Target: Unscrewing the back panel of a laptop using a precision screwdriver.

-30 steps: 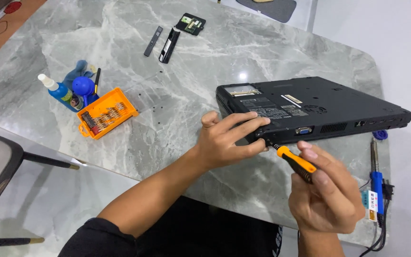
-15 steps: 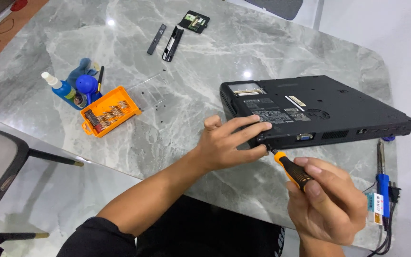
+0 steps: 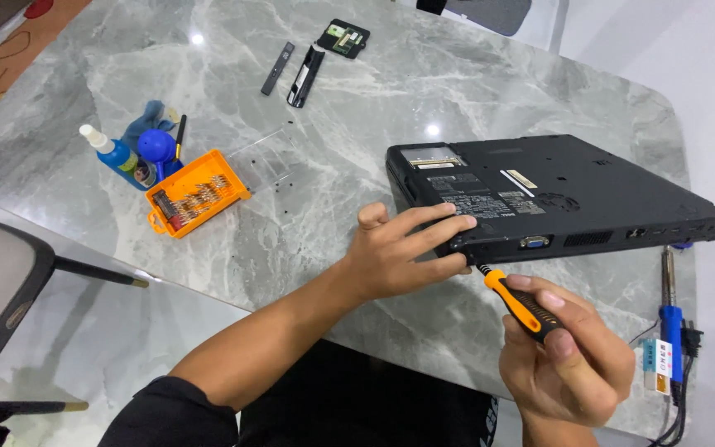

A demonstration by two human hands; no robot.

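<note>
Screwdriver (image 3: 521,308), orange and black, sits pinched between thumb and fingers of our right hand (image 3: 568,364), nearest us; its tip meets the near edge of the laptop (image 3: 556,194). Laptop lies bottom up on the grey marble table (image 3: 374,99), right of centre. Our left hand (image 3: 399,252) lies with fingers spread flat on the near corner, steadying it. We judge it best to line the shaft up with the screw, press in and turn slowly. Farther left: orange bit case (image 3: 196,192); far back, loose black parts (image 3: 304,64).
</note>
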